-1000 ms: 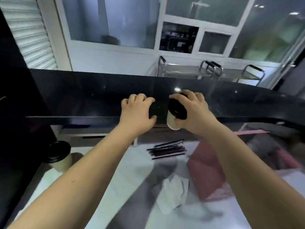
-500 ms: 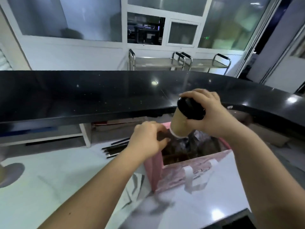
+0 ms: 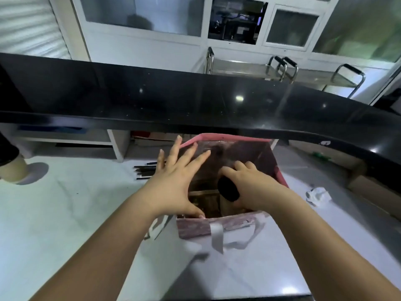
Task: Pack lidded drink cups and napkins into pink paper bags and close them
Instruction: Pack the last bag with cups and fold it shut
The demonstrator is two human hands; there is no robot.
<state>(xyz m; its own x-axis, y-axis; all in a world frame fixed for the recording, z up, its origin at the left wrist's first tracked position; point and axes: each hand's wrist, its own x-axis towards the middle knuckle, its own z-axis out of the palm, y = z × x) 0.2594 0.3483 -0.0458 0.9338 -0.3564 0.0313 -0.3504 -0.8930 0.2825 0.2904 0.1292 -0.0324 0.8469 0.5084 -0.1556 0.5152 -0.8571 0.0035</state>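
A pink paper bag (image 3: pixel 195 229) with grey ribbon handles stands open on the white counter. My right hand (image 3: pixel 251 185) is inside the bag's mouth and grips a paper cup by its black lid (image 3: pixel 227 189); the cup's body is mostly hidden below. My left hand (image 3: pixel 173 181) spreads its straight fingers over the bag's left edge, with the thumb pressed on the near left corner. A second lidded cup (image 3: pixel 10 166) stands at the far left edge of the view.
A bundle of black straws (image 3: pixel 145 172) lies left of the bag. A crumpled white napkin (image 3: pixel 318 195) lies to the right. A raised black counter ledge (image 3: pixel 195 105) runs across behind the bag. Folded napkin paper (image 3: pixel 157 227) shows by the bag's near left corner.
My right hand has lowered the lidded cup from above the bag down into its mouth. My left hand has uncurled and spread across the bag's left edge.
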